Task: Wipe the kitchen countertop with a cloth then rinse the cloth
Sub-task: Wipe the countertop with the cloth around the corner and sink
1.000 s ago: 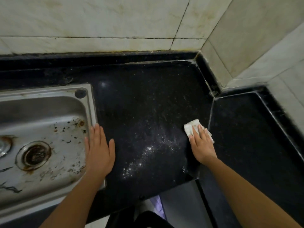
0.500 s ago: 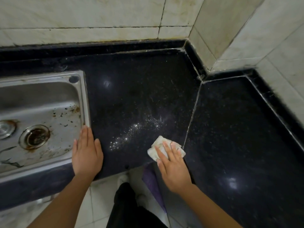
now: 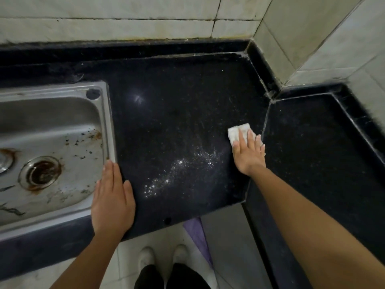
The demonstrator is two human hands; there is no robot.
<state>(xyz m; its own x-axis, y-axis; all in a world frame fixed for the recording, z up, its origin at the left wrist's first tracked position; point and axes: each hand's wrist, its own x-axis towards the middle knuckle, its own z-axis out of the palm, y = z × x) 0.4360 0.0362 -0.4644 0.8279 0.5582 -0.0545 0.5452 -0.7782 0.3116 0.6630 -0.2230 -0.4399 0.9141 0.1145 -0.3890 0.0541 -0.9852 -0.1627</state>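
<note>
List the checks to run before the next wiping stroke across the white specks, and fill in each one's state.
1. Cloth under the wiping hand: ok. The right hand presses flat on the white cloth.
2. Specks left to wipe: not ok. A white speckled patch lies on the black countertop, left of the cloth.
3. Path from cloth to patch free of objects: ok.
4. Bracing hand out of the stroke: ok. The left hand rests flat at the sink rim, left of the patch.
5. Cloth wet enough: cannot tell.
6. Sink ready for rinsing: cannot tell. No tap is in view.
</note>
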